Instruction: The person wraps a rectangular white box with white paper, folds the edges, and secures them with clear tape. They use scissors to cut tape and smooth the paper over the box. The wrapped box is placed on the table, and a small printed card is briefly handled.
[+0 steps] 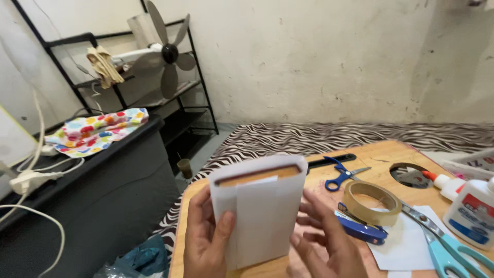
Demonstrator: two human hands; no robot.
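Note:
My left hand (206, 238) grips a small book wrapped in white paper (260, 206), held upright above the wooden table (381, 154); its thumb presses on the folded paper flap. The book's brown top edge shows at the open top of the wrap. My right hand (324, 239) is beside the book's right edge, fingers spread and touching the paper. A roll of brown tape (371, 202) lies just right of my right hand.
Blue-handled scissors (340, 176), a blue stapler (363, 230), teal scissors (447, 249), white paper sheets (406, 247) and glue bottles (471, 211) lie on the table. A zebra-print mattress (319, 136) is behind. A black cabinet (92, 180), a shelf and a fan (167, 54) stand left.

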